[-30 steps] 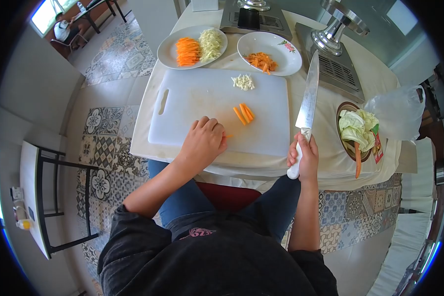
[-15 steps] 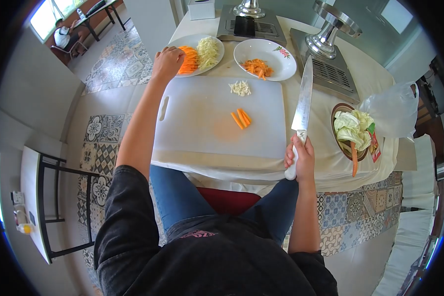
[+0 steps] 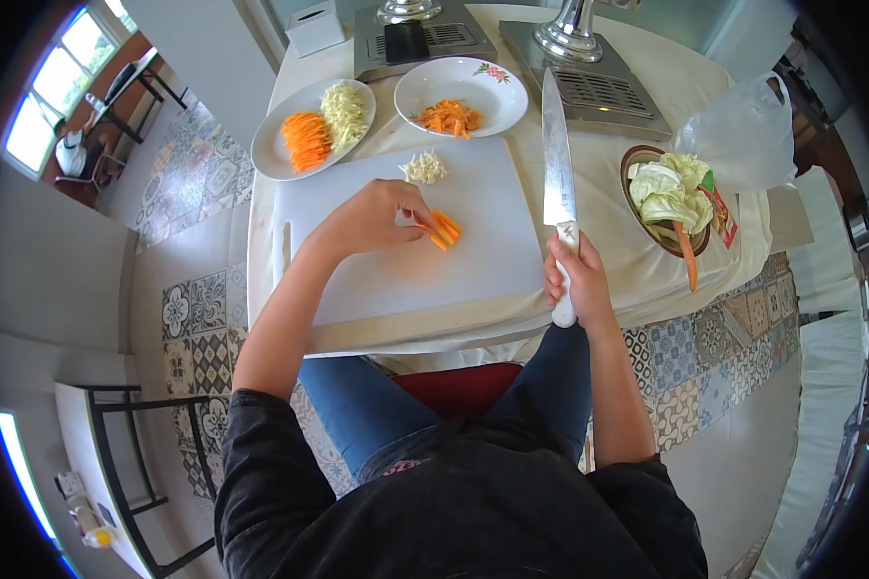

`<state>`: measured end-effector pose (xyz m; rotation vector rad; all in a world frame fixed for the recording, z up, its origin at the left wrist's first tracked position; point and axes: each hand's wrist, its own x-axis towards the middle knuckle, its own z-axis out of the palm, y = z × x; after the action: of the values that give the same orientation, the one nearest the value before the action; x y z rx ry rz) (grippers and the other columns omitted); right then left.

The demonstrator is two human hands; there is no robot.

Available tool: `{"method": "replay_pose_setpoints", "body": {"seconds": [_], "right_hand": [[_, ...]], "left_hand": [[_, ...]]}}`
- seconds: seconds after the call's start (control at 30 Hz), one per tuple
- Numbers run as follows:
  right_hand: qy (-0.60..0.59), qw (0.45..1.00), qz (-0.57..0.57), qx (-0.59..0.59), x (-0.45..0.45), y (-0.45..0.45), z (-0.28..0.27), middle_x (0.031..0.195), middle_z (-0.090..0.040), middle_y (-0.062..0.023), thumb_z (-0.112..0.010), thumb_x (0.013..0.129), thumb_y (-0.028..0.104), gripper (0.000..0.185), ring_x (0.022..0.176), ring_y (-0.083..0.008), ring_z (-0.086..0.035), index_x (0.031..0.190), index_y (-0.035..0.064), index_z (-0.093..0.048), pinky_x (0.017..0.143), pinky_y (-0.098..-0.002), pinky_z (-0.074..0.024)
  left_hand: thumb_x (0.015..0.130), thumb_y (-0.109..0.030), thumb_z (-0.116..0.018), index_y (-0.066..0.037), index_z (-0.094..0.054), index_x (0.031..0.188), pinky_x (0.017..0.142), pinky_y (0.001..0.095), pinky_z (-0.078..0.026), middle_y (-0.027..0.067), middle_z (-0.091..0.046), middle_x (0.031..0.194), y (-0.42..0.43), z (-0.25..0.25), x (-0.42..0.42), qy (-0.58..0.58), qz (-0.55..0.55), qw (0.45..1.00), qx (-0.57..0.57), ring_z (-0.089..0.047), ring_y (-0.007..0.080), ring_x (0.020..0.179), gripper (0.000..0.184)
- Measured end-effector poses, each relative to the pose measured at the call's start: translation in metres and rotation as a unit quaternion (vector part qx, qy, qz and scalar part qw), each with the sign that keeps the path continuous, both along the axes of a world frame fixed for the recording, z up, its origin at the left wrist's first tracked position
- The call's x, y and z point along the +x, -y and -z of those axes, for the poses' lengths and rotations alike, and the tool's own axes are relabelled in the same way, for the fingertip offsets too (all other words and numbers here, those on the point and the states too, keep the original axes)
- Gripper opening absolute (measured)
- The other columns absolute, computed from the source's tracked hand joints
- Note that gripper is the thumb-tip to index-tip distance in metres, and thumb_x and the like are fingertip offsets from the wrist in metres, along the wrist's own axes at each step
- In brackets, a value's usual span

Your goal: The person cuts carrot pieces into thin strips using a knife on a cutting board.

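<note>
Orange shreds (image 3: 306, 142) share the leftmost plate (image 3: 266, 147) with pale ones (image 3: 344, 114). The person's left hand (image 3: 421, 228) curls over the white cutting board (image 3: 386, 289), thumb and forefinger at the carrot sticks (image 3: 444, 231); whether they pinch one is unclear. Farther right, the right hand's (image 3: 575, 277) fingers clamp the handle of the knife (image 3: 558, 164), near a bowl (image 3: 630, 166) holding cabbage (image 3: 668, 190).
</note>
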<state>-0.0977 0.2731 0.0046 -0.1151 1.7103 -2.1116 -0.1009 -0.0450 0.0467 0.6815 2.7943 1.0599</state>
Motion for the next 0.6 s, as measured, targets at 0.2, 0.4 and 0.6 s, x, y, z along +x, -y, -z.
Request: {"method": "replay_pose_setpoints", "body": {"seconds": [0.2,0.4,0.6], "right_hand": [[-0.009,0.999,0.028,0.013,0.004,0.005,-0.001,0.063,-0.047,-0.0006,-0.057,0.102,0.027,0.020,0.045,-0.0083,-0.045,0.105,0.0089,-0.049,0.041,-0.0252,-0.0402],[-0.005,0.999,0.029,0.025,0.004,0.003,-0.002,0.064,-0.049,0.0004,-0.058,0.101,0.027,0.021,0.048,-0.0080,-0.047,0.106,0.0084,-0.050,0.044,-0.0257,-0.0417],[0.003,0.999,0.036,0.027,0.004,0.005,-0.005,0.064,-0.049,0.0003,-0.059,0.100,0.028,0.023,0.047,-0.0080,-0.046,0.106,0.0075,-0.051,0.043,-0.0254,-0.0409]], "left_hand": [[0.077,-0.003,-0.073,-0.004,-0.073,0.091,0.078,0.0347,-0.053,0.0072,-0.068,0.088,-0.004,0.015,0.006,-0.033,-0.015,0.999,0.031,-0.064,0.0237,0.085,0.014],[0.072,0.003,-0.074,-0.005,-0.072,0.085,0.081,0.0346,-0.050,0.0050,-0.063,0.088,0.002,0.018,0.010,-0.053,0.013,0.998,0.031,-0.061,0.0221,0.087,0.015],[0.070,0.004,-0.073,-0.004,-0.072,0.081,0.078,0.0316,-0.049,0.0043,-0.065,0.083,0.009,0.009,0.013,0.047,0.049,0.996,0.054,-0.062,0.0192,0.085,0.014]]}}
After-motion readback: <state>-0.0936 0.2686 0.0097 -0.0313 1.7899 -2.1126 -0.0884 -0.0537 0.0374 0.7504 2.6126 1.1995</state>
